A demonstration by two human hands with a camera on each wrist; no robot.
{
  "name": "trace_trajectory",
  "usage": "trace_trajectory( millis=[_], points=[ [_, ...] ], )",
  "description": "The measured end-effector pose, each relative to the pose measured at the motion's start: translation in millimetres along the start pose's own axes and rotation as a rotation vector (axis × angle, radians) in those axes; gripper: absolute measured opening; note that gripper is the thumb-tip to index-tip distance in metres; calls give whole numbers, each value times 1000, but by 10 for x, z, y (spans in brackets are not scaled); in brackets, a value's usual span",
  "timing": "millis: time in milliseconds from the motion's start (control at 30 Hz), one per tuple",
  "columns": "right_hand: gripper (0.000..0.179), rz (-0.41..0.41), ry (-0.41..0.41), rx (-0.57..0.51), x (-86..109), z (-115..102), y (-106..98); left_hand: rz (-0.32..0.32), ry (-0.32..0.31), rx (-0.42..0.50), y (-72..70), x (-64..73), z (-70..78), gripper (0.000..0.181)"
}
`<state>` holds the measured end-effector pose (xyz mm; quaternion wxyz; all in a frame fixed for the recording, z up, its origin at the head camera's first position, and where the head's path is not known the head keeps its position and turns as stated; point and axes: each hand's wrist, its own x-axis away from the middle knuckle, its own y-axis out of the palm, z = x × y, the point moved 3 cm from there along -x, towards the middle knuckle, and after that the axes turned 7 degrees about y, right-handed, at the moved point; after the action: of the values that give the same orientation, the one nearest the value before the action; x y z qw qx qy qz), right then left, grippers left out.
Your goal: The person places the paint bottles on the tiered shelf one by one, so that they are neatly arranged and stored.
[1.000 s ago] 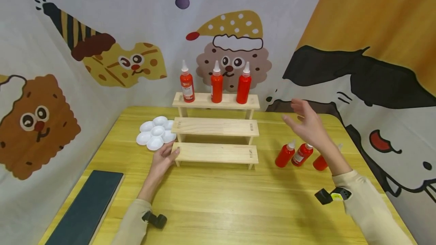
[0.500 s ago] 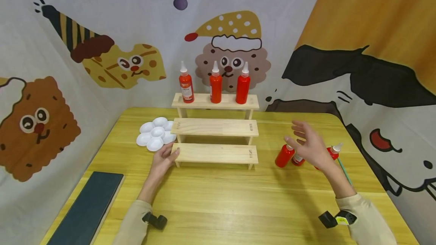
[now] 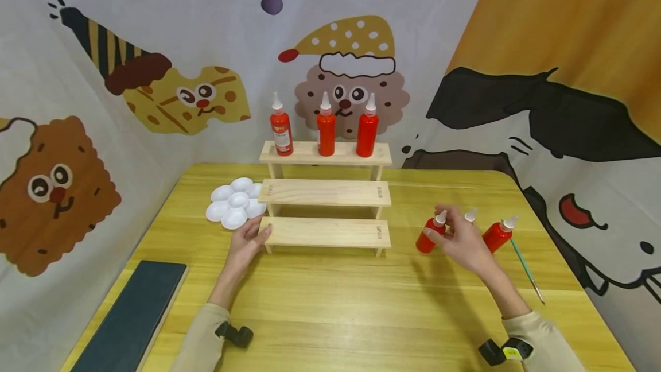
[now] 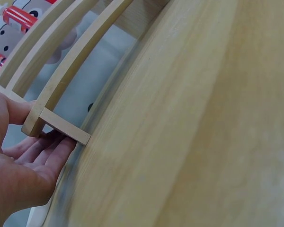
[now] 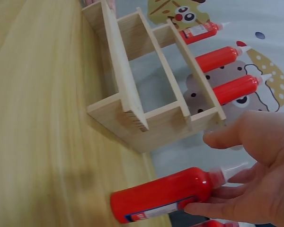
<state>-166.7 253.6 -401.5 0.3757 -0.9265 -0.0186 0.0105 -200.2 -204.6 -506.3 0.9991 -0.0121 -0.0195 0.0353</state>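
A three-tier wooden rack (image 3: 325, 231) stands on the table, with three red squeeze bottles (image 3: 326, 131) upright on its top tier. My left hand (image 3: 248, 241) grips the left end of the bottom tier, thumb on top and fingers underneath. My right hand (image 3: 462, 241) is around the upper part of a red squeeze bottle (image 5: 156, 191) standing right of the rack. In the right wrist view its thumb is apart from the bottle, and the other fingers lie beside the neck; whether they touch cannot be told. Behind this hand is another bottle (image 3: 470, 216), mostly hidden.
One more red bottle (image 3: 497, 236) stands farther right, beside a thin green paintbrush (image 3: 527, 268). A white flower-shaped palette (image 3: 237, 201) lies left of the rack. At the table's left edge lies a dark flat board (image 3: 131, 312). A cartoon-print cloth (image 3: 206, 27) hangs behind.
My right hand has come down from above the bottles to the leftmost standing one. The paintbrush and rightmost bottle have come into fuller view. My left hand stays on the rack.
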Motion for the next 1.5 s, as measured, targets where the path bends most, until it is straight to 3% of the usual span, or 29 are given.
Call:
trace_trajectory(
  millis=[100, 400, 633, 833, 1100, 1500],
  points=[
    [54, -13, 4, -24, 6, 54, 81, 0, 0, -6, -5, 4, 4, 57],
    [45, 29, 43, 48, 14, 278, 291, -5, -2, -44, -13, 29, 31, 58],
    [41, 92, 63, -31, 54, 327, 313, -5, -4, -35, -5, 40, 46, 58],
    [35, 202, -20, -43, 72, 174, 220, -2, -14, -43, -10, 37, 45, 59],
    [36, 287, -120, -114, 42, -82, 113, 10, -18, -48, -16, 33, 34, 58],
    [45, 351, -1, -304, -64, -413, 53, 9, -17, -58, -14, 32, 39, 59]
  ],
)
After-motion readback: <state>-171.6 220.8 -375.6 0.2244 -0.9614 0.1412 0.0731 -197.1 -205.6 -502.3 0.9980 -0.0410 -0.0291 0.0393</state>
